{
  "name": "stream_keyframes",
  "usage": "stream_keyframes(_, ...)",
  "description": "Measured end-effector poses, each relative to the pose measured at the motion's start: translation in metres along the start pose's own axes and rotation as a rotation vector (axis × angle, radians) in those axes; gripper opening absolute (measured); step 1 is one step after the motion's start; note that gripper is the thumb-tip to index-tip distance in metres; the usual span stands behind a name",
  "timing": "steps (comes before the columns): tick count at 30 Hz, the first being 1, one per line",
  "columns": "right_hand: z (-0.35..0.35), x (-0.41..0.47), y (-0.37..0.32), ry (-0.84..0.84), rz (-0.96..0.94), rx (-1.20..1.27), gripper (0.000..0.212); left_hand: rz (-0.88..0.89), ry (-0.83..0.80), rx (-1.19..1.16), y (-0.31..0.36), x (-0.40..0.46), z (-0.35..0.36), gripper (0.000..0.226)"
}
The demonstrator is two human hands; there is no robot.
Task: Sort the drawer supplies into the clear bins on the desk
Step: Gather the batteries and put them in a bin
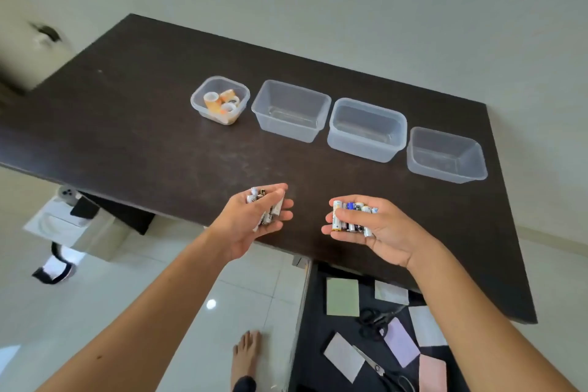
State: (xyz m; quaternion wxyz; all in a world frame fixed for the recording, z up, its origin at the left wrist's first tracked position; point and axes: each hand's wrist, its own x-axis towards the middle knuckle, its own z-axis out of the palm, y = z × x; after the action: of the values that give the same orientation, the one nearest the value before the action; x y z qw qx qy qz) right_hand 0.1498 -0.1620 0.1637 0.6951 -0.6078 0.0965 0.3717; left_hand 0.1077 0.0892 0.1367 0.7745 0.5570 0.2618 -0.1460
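- Gripping a fistful of batteries point(266, 208), the left hand point(251, 226) hovers over the near edge of the dark desk point(133, 124), fingers curled round the bundle.
- The right hand point(375, 229) clutches a second bunch of batteries point(351, 216), also above the desk's near edge and well apart from the left hand.
- Four clear bins stand in a row across the desk, beyond both hands.
- The smallest bin point(197, 95), at the left end of the row, holds tape rolls point(221, 103).
- The second bin point(291, 110), third bin point(367, 129) and fourth bin point(445, 154) sit side by side to its right, the fourth nearest the desk's right edge.
- An open drawer point(313, 321) juts out below the desk's near edge, under the right forearm.
- Inside the drawer lie pastel sticky-note pads point(342, 296) and two pairs of scissors point(375, 320), one pair near the drawer's front.
- A bare foot point(246, 356) stands on the tiled floor point(111, 280) just left of the drawer.
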Motion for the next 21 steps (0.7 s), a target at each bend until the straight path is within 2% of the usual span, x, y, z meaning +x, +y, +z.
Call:
stream_keyframes(7,0.037,0.085,-0.072,0.084,-0.007,0.033,0.031,0.009,0.039,0.098,0.087,0.077,-0.025,0.021)
stream_keyframes(13,0.047,0.149,-0.133,0.191,-0.024,0.183,0.027,-0.009,0.011,0.148,0.160,0.152,-0.005,0.014)
stream_keyframes(21,0.046,0.200,-0.160,0.327,0.027,0.210,0.015,-0.140,0.050,0.103,0.177,0.222,0.017,0.022)
